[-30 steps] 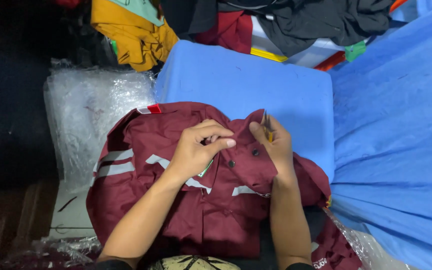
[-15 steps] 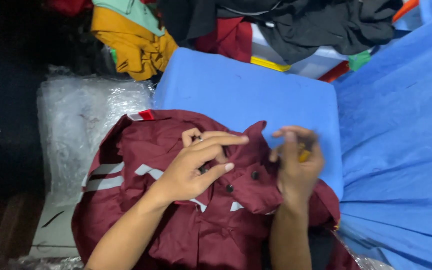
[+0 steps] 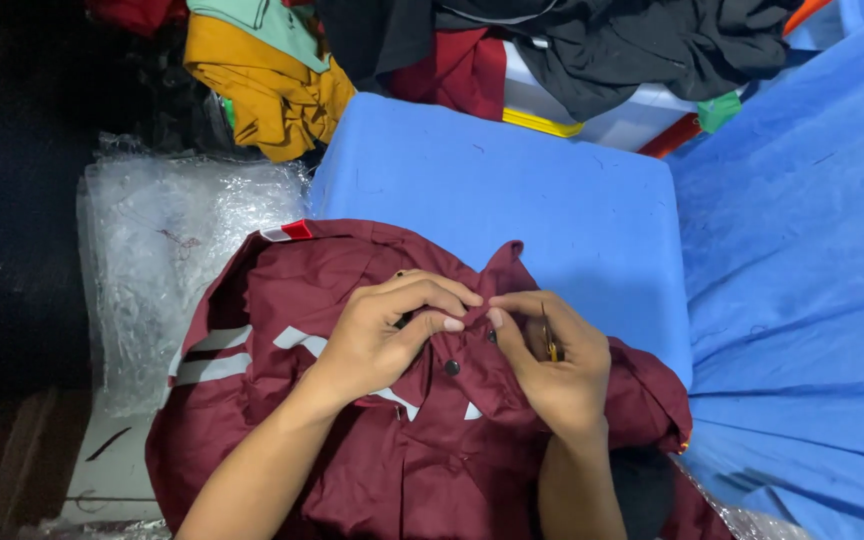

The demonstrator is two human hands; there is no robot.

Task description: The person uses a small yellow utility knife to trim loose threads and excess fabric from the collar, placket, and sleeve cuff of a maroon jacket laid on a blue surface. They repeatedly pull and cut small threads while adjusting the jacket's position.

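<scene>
Two hands: both work on one maroon garment (image 3: 352,440), which lies over the person's lap and the near edge of a blue padded surface (image 3: 512,190).
Left hand (image 3: 382,335): closed in a pinch; thumb and fingers hold a fold of the maroon cloth near a dark button (image 3: 451,367), probably to keep the cloth tight.
Right hand (image 3: 552,365): thumb and forefinger pinch the same fold from the other side, tips almost touching the left fingertips. The other fingers curl around a small slim tool with a yellowish part (image 3: 550,340); what kind of tool it is, I cannot tell.
Garment details: pale stripes (image 3: 214,355) cross the left part, a small red and white tab (image 3: 287,231) sits at the upper edge. The cloth is bunched up toward the hands, so the button area is raised to the eyes.
Left side: a crinkled clear plastic sheet (image 3: 162,260) lies just beside the garment.
Right side: blue cloth (image 3: 802,250) covers the area, apart from the hands.
Far end: a pile of clothes (image 3: 512,40), yellow, black, red and green, lies beyond the blue surface, well apart from the work.
</scene>
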